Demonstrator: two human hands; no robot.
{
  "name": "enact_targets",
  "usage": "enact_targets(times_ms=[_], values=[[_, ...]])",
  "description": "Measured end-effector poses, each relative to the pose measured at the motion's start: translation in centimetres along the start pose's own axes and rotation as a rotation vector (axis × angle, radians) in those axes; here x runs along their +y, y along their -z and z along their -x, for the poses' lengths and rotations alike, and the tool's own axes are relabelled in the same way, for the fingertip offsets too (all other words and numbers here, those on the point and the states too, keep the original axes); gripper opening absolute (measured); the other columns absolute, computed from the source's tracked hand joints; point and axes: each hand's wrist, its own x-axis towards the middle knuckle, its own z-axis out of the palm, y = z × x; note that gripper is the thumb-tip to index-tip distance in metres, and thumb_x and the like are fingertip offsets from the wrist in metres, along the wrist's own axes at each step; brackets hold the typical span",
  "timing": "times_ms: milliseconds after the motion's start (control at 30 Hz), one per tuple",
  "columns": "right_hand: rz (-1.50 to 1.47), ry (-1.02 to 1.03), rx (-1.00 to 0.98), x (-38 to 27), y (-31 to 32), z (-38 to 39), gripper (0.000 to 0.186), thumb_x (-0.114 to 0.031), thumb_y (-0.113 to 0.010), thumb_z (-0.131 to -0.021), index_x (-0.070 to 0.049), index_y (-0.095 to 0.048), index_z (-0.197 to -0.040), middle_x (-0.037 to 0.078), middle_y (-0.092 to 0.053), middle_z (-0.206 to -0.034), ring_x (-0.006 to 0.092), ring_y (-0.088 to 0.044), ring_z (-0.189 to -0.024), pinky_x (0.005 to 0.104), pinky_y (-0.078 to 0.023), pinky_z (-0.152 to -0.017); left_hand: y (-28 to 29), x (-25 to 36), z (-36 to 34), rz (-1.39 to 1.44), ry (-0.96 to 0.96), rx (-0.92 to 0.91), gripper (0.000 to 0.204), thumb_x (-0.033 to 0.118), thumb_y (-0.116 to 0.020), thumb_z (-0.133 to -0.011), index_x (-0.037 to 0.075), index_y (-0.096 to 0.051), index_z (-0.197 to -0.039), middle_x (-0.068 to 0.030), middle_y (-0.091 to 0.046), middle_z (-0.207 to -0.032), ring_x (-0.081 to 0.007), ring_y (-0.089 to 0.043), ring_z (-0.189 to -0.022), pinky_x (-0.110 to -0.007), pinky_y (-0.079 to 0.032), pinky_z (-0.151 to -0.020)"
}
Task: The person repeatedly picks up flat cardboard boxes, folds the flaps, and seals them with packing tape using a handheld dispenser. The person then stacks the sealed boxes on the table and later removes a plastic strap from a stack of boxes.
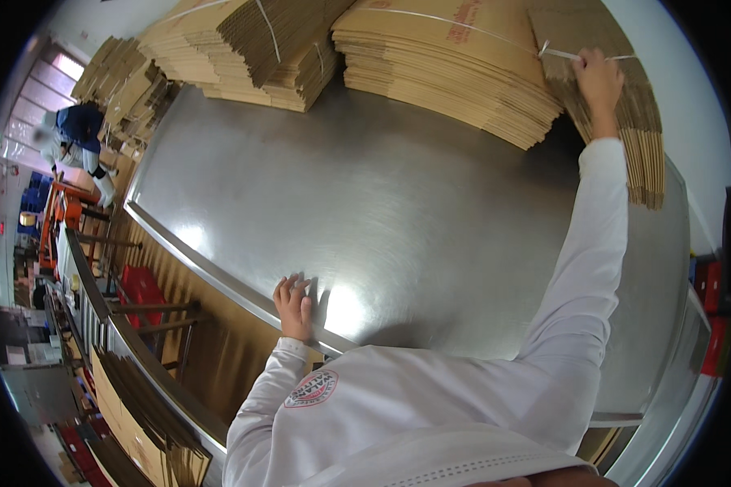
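Nearest, at six o'clock: white long sleeves and a pale shirt front with a round badge. Just above, at about seven o'clock from centre, left hand (293, 306) pressed flat, fingers spread a little, holding nothing, on the edge of the steel worktop (398, 219) beside its raised rim. Bare brushed metal across the middle, bright glare just right of that hand.

Further out, at one o'clock, right arm stretched long to the far corner; right hand (597, 79) on top of a stack of flat cardboard (625, 122), fingers pinched on a thin white strap (560, 53) running over the bundle. Stack standing at the worktop's far right edge, sheets fanned on their side.

At twelve o'clock, a bigger pile of flattened boxes (447, 73), touching the strapped stack. At eleven o'clock, another tied bundle (252, 57), tilted, with more cardboard behind it.

Far off at nine o'clock, beyond the worktop, another person (77, 142) in a dark top and white trousers, bent over near an orange frame (61, 211). Red crates (142, 288) below the rim at eight o'clock.
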Motion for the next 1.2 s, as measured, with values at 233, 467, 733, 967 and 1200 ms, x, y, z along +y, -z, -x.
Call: enact_targets(times_ms=[233,467,733,967,1200], values=[[-0.125,-0.091,0.115,4.3,8.1,19.9,0.030,-0.030,-0.071,-0.075,-0.010,-0.052,-0.064,0.001,-0.050,-0.079,0.0255,-0.050,-0.086,0.0421,-0.035,-0.086,-0.8,-0.4,-0.4,0.109,0.075,-0.038,0.031,0.033,-0.057,-0.090,0.012,-0.065,-0.111,-0.0113,-0.053,-0.128,-0.0337,-0.035,-0.127,-0.047,-0.025,-0.107],[-0.190,-0.052,0.159,10.2,15.5,30.9,0.026,-0.025,-0.074,-0.071,-0.012,-0.053,-0.061,-0.001,-0.051,-0.074,0.0218,-0.051,-0.081,0.0402,-0.033,-0.078,-1.5,13.3,-10.4,0.313,-0.534,-0.337,0.029,0.021,-0.063,-0.087,0.012,-0.062,-0.115,-0.0130,-0.055,-0.119,-0.0333,-0.045,-0.117,-0.048,-0.029,-0.104],[-0.096,-0.144,-0.136,11.9,11.1,46.2,0.013,-0.020,-0.063,-0.076,-0.012,-0.064,-0.066,0.003,-0.059,-0.081,0.0231,-0.058,-0.088,0.0403,-0.040,-0.092,-9.3,32.1,-14.3,0.490,-0.816,-0.743,0.029,0.023,-0.058,-0.093,0.009,-0.060,-0.118,-0.0100,-0.057,-0.116,-0.0271,-0.051,-0.114,-0.036,-0.039,-0.099],[-0.324,-0.344,0.048,10.5,16.4,47.5,0.011,-0.015,-0.065,-0.080,-0.016,-0.066,-0.090,0.002,-0.061,-0.102,0.0223,-0.059,-0.094,0.0427,-0.040,-0.090,-20.3,38.2,-4.9,0.587,-0.666,-1.236,0.037,0.026,-0.053,-0.097,0.005,-0.053,-0.128,-0.0078,-0.055,-0.125,-0.0192,-0.051,-0.116,-0.031,-0.037,-0.102],[0.088,-0.774,-0.382,12.2,18.4,56.3,0.068,-0.017,-0.073,-0.071,-0.032,-0.049,-0.133,0.009,-0.040,-0.143,0.0342,-0.028,-0.138,0.0648,-0.025,-0.105,-24.4,39.8,-7.2,0.559,-0.742,-1.152,0.038,0.026,-0.056,-0.095,0.007,-0.054,-0.128,-0.0101,-0.054,-0.128,-0.0224,-0.051,-0.115,-0.033,-0.041,-0.097]])
